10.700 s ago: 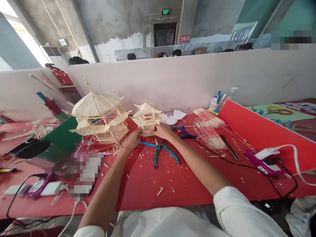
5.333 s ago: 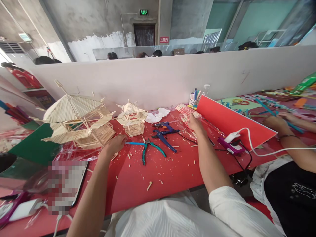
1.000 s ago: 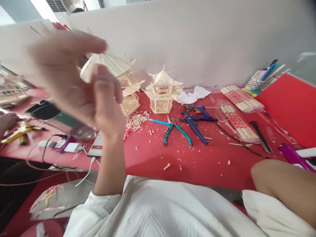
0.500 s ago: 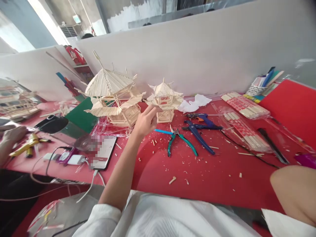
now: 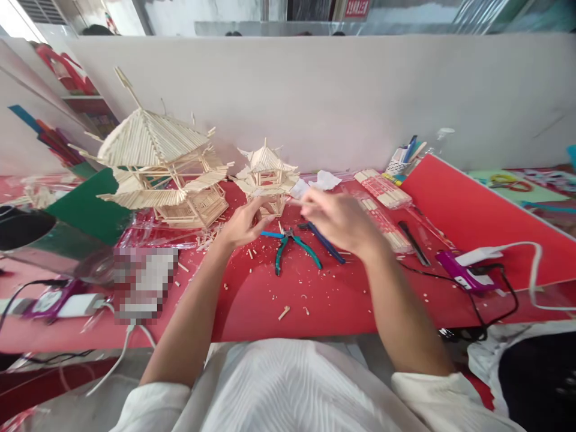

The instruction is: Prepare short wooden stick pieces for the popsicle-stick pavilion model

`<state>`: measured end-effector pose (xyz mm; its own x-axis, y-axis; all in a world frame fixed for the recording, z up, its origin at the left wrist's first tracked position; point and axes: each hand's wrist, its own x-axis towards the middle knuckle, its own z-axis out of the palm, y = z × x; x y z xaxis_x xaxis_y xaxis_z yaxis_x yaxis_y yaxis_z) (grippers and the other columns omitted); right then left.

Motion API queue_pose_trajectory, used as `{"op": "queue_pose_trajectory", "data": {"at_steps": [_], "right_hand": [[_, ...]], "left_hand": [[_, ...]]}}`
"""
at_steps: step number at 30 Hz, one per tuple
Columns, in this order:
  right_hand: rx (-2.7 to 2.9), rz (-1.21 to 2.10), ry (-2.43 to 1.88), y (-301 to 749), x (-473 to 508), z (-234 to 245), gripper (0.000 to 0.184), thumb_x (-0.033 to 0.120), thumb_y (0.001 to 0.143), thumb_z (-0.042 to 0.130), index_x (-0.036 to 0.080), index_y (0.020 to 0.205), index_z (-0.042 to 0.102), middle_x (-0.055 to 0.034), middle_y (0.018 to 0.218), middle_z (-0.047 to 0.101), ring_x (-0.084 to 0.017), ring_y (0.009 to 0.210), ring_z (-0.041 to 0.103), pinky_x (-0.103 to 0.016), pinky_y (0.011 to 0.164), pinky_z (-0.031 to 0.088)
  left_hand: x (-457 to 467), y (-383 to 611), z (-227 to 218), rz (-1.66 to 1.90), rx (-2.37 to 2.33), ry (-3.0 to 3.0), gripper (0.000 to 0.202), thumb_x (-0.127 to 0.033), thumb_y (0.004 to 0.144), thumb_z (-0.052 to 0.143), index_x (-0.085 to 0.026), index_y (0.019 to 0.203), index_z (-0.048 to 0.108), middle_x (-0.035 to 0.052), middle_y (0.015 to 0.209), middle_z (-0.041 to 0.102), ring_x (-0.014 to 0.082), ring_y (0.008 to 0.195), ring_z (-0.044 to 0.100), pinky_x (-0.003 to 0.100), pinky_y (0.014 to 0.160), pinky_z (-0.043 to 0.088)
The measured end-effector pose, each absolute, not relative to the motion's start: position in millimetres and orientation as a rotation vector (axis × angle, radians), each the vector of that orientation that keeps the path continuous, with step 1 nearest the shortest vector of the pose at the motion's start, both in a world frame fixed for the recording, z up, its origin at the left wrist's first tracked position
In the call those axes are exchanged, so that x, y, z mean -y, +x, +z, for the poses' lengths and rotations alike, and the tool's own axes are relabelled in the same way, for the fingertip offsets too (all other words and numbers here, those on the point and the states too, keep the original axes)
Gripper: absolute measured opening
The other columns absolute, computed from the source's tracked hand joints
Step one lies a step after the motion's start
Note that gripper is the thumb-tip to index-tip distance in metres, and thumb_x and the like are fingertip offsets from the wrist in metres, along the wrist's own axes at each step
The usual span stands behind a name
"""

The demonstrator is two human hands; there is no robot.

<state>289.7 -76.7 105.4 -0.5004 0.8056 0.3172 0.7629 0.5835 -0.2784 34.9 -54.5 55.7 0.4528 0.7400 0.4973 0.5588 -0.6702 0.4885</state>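
Note:
My left hand (image 5: 247,223) is at the lower left front of a small stick pavilion (image 5: 266,162), with thumb and forefinger curled round its base; some fingers are hidden. To its right my right hand (image 5: 337,219) is blurred, its fingers bent together. A thin pale stick (image 5: 294,202) seems to stick out from those fingertips towards the pavilion. Below the hands lie pliers with green handles (image 5: 297,243), spread open, with a blue strip (image 5: 272,234) beside them. A dark blue tool handle (image 5: 326,243) shows partly under my right hand.
A larger stick pavilion (image 5: 166,162) stands at left, near a green board (image 5: 85,204). Bundles of wrapped sticks (image 5: 382,189), a black-handled cutter (image 5: 414,243) and a red board (image 5: 477,222) are at right. Power strips (image 5: 472,273) with cables lie on both sides. Wood scraps (image 5: 284,312) litter the red table.
The view has swung right. My right hand has come in from the side to near the small pavilion, covering part of the blue tools. My left hand has lowered slightly at its base.

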Motion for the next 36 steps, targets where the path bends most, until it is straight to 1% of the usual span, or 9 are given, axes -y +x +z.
{"op": "queue_pose_trajectory", "data": {"at_steps": [2,3,6,8,12,15,19,28,36], "right_hand": [[2.438,0.081,-1.317,274,71,97,0.038,0.041,0.106,0.038,0.018,0.112,0.068,-0.0079,0.085,0.072,-0.022,0.08,0.068,-0.031,0.07,0.046],[2.462,0.058,-1.332,266,67,90,0.038,0.04,0.106,0.036,0.019,0.112,0.068,-0.0085,0.084,0.073,-0.022,0.078,0.068,-0.03,0.068,0.043],[2.511,0.04,-1.302,250,56,65,0.034,0.034,0.106,0.036,0.022,0.119,0.066,-0.0083,0.092,0.074,-0.022,0.08,0.067,-0.028,0.067,0.039],[2.495,0.039,-1.284,249,51,52,0.034,0.032,0.106,0.036,0.022,0.119,0.065,-0.0078,0.095,0.074,-0.021,0.083,0.067,-0.028,0.068,0.038],[2.459,0.0,-1.251,257,40,37,0.032,0.026,0.105,0.038,0.019,0.109,0.069,-0.0093,0.1,0.07,-0.021,0.09,0.064,-0.028,0.072,0.04],[2.414,-0.039,-1.194,261,32,33,0.03,0.028,0.104,0.042,0.018,0.106,0.07,-0.0097,0.098,0.068,-0.021,0.094,0.061,-0.029,0.077,0.042],[2.356,-0.044,-1.122,263,26,29,0.023,0.026,0.101,0.051,0.017,0.1,0.072,-0.009,0.097,0.066,-0.021,0.094,0.059,-0.03,0.083,0.043],[2.288,0.042,-1.006,262,18,23,0.017,0.022,0.097,0.06,0.017,0.095,0.076,-0.0073,0.09,0.065,-0.019,0.086,0.059,-0.029,0.078,0.043],[2.35,0.179,-0.917,251,18,17,0.018,0.02,0.096,0.059,0.018,0.097,0.077,-0.0076,0.09,0.067,-0.018,0.086,0.062,-0.029,0.081,0.045]], "left_hand": [[51,36,53,0.974,-1.083,2.397,0.048,-0.043,0.095,0.054,-0.017,0.136,0.053,0.0045,0.097,0.072,0.0114,0.063,0.059,0.023,0.064,0.047],[49,37,50,0.962,-1.08,2.395,0.047,-0.045,0.095,0.053,-0.017,0.132,0.056,0.005,0.097,0.073,0.0126,0.066,0.061,0.024,0.066,0.048],[41,38,44,0.96,-1.093,2.446,0.039,-0.046,0.098,0.048,-0.018,0.114,0.069,0.0078,0.1,0.074,0.0176,0.082,0.067,0.027,0.078,0.05],[36,37,41,0.93,-1.14,2.488,0.037,-0.045,0.098,0.047,-0.019,0.107,0.072,0.0086,0.101,0.075,0.0197,0.088,0.068,0.029,0.083,0.05],[31,30,39,0.806,-1.371,2.561,0.033,-0.041,0.097,0.048,-0.022,0.102,0.075,0.0084,0.103,0.075,0.0215,0.091,0.068,0.03,0.082,0.05],[30,25,39,0.763,-1.492,2.556,0.032,-0.041,0.097,0.049,-0.024,0.1,0.076,0.008,0.104,0.075,0.0217,0.091,0.068,0.029,0.08,0.049],[28,26,36,0.748,-1.467,2.462,0.034,-0.045,0.095,0.051,-0.023,0.1,0.076,0.0078,0.099,0.076,0.0212,0.087,0.068,0.028,0.079,0.049],[28,33,35,0.914,-1.376,2.318,0.042,-0.054,0.09,0.056,-0.019,0.095,0.079,0.0096,0.094,0.078,0.0223,0.087,0.069,0.028,0.08,0.05],[32,44,32,0.854,-1.317,2.317,0.035,-0.051,0.089,0.059,-0.023,0.093,0.079,0.0071,0.09,0.078,0.021,0.083,0.069,0.027,0.075,0.049]]}}
